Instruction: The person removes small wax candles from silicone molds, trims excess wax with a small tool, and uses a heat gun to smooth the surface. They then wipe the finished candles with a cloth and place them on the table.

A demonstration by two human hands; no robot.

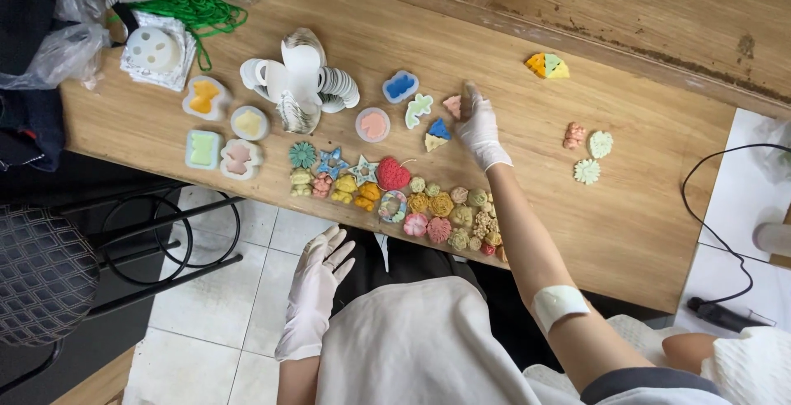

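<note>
Two gloved hands are out: the right hand (pixel 479 129) reaches across the wooden surface (pixel 659 207), fingers together and extended, their tips touching a small pink piece (pixel 452 105) just beside a blue-and-cream cone shape (pixel 437 134). Nothing is gripped. The left hand (pixel 323 277) hangs below the surface edge, fingers spread apart and empty, near a row of small coloured flower shapes (pixel 441 207).
</note>
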